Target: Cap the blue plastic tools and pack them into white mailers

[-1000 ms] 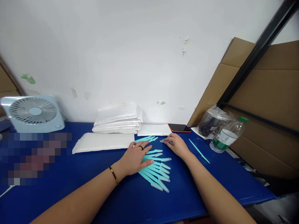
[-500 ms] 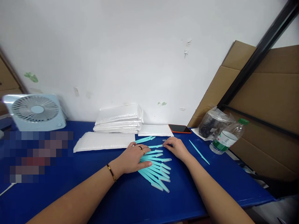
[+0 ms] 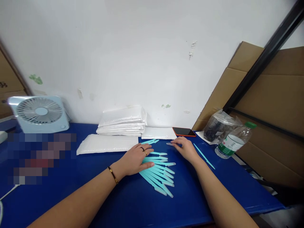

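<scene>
Since half a second ago, the right hand has shifted slightly rightward, away from where one turquoise stick lay under its fingertips; that stick no longer shows there. Taking the one phone as my landmark, I see that hand just in front of it, thumb and forefinger pinched on one small clear piece. Front-left of the phone, the left hand lies palm down, fingers loosely spread over the ends of the fanned sticks; its underside is hidden, so I can't tell whether it grips any. I count about nine pale tips fanning out front-left of the phone, though overlaps make me unsure. A small bunch, two or three sticks by my count, sits left-front of the phone, and one single stick lies front-right. Left of the phone I have one flat white packet next to it, then a stack of roughly five or six, and one thicker packet before the stack. Far left of the phone stands one pale blue fan. To the phone's right are one clear bag with something dark inside and one green-capped bottle; its green-and-white label carries a red mark, the print too small for me to read.
</scene>
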Available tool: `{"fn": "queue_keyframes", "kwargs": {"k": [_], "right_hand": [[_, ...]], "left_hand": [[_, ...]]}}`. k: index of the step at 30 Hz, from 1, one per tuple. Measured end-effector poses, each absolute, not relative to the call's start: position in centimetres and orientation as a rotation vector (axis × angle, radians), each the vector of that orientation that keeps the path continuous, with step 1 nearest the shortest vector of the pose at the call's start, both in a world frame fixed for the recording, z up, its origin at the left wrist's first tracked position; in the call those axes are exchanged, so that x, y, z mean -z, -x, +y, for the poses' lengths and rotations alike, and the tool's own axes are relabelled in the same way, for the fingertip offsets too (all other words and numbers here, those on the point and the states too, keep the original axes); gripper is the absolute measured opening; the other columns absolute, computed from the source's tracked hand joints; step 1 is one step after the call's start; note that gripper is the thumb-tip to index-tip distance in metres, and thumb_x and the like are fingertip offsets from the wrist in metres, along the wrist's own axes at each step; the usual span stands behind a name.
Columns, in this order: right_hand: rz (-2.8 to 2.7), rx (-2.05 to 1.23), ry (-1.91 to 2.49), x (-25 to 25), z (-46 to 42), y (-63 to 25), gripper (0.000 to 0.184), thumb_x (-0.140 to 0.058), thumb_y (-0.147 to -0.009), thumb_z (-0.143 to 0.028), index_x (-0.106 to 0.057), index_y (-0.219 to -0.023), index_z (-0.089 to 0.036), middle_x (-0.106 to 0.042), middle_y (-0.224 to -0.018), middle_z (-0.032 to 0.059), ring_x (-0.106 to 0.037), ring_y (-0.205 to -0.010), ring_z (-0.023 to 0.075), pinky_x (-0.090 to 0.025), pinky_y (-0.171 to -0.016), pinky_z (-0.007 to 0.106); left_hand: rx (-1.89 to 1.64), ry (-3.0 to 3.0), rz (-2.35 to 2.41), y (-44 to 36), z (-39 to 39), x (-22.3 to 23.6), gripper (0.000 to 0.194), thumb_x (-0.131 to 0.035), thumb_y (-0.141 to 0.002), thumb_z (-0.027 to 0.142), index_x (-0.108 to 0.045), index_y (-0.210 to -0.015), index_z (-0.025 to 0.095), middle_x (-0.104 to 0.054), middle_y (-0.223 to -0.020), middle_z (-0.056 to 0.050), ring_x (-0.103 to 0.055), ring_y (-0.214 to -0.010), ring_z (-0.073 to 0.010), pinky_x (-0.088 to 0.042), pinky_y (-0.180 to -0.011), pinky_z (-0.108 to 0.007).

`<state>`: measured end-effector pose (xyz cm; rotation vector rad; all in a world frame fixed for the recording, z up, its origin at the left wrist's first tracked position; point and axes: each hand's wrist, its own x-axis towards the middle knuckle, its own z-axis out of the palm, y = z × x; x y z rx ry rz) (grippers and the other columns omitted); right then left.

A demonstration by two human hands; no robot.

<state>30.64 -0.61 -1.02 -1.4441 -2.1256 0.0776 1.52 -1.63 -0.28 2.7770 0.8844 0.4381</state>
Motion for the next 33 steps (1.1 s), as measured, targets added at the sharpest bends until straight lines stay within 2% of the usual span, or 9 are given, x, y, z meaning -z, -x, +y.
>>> {"fn": "queue_keyframes", "kwargs": {"k": [3,6,9,12,22,28,31,33], "right_hand": [[-2.080,0.113,1.602,1.6,0.5,-31.4,0.017,-0.061,-0.078,-0.029,-0.070,-0.091,-0.024,-0.062,-0.094,0.0070,-0.053,-0.094,0.0235,-0.041,-0.081,0.037],[-2.151,0.098,1.633,2.0,0.9,-31.1,0.013,-0.063,-0.077,-0.029,-0.072,-0.086,-0.027,-0.061,-0.096,0.0059,-0.051,-0.094,0.0230,-0.038,-0.079,0.036],[-2.200,0.023,1.587,2.0,0.7,-30.5,0.009,-0.064,-0.076,-0.028,-0.073,-0.079,-0.030,-0.062,-0.094,0.0037,-0.052,-0.091,0.0208,-0.037,-0.078,0.035],[-2.228,-0.057,1.519,1.8,0.3,-30.2,0.009,-0.064,-0.077,-0.029,-0.073,-0.080,-0.030,-0.065,-0.088,0.0024,-0.053,-0.087,0.0198,-0.035,-0.078,0.034],[-2.295,-0.147,1.462,1.2,-0.6,-30.6,0.010,-0.063,-0.077,-0.033,-0.072,-0.079,-0.028,-0.069,-0.082,0.0010,-0.055,-0.085,0.0191,-0.031,-0.082,0.036],[-2.291,-0.200,1.361,1.6,-0.6,-28.3,0.009,-0.063,-0.079,-0.029,-0.072,-0.080,-0.027,-0.069,-0.081,0.0014,-0.057,-0.083,0.0178,-0.035,-0.081,0.034],[-2.328,-0.256,1.310,1.2,-0.7,-28.5,0.010,-0.063,-0.078,-0.031,-0.072,-0.081,-0.027,-0.069,-0.082,0.0013,-0.058,-0.083,0.0178,-0.038,-0.081,0.033],[-2.259,-0.237,1.328,0.8,-0.8,-29.7,0.013,-0.061,-0.079,-0.032,-0.072,-0.085,-0.027,-0.069,-0.086,0.0022,-0.059,-0.085,0.0182,-0.041,-0.080,0.032]], "left_hand": [[-0.423,-2.858,0.991,-1.9,-1.0,1.4,0.064,-0.025,-0.087,0.062,-0.029,-0.139,0.024,-0.032,-0.143,-0.007,-0.025,-0.133,-0.0250,-0.014,-0.109,-0.042],[-0.379,-2.869,0.994,-1.9,-0.8,1.7,0.065,-0.023,-0.088,0.062,-0.024,-0.141,0.024,-0.035,-0.142,-0.007,-0.027,-0.132,-0.0237,-0.011,-0.109,-0.043],[-0.367,-2.854,0.929,-1.8,-1.3,1.2,0.064,-0.025,-0.087,0.063,-0.028,-0.139,0.026,-0.041,-0.138,-0.007,-0.035,-0.128,-0.0227,-0.012,-0.108,-0.043],[-0.351,-2.842,0.856,-1.8,-1.8,0.7,0.063,-0.028,-0.086,0.064,-0.029,-0.138,0.027,-0.046,-0.135,-0.007,-0.039,-0.124,-0.0230,-0.013,-0.107,-0.043],[-0.325,-2.824,0.867,-1.9,-1.7,1.1,0.071,-0.030,-0.083,0.067,-0.022,-0.141,0.026,-0.042,-0.138,-0.009,-0.035,-0.128,-0.0229,-0.010,-0.107,-0.042],[-0.339,-2.789,0.825,-2.0,-2.0,0.9,0.074,-0.034,-0.081,0.068,-0.023,-0.140,0.026,-0.042,-0.138,-0.008,-0.036,-0.127,-0.0244,-0.014,-0.107,-0.041],[-0.360,-2.760,0.820,-2.2,-2.1,0.7,0.069,-0.033,-0.084,0.065,-0.024,-0.140,0.027,-0.046,-0.135,-0.006,-0.041,-0.123,-0.0229,-0.020,-0.105,-0.038],[-0.424,-2.768,0.878,-2.3,-1.9,0.8,0.065,-0.029,-0.086,0.062,-0.024,-0.140,0.027,-0.042,-0.138,-0.005,-0.038,-0.125,-0.0224,-0.021,-0.105,-0.037]]}}
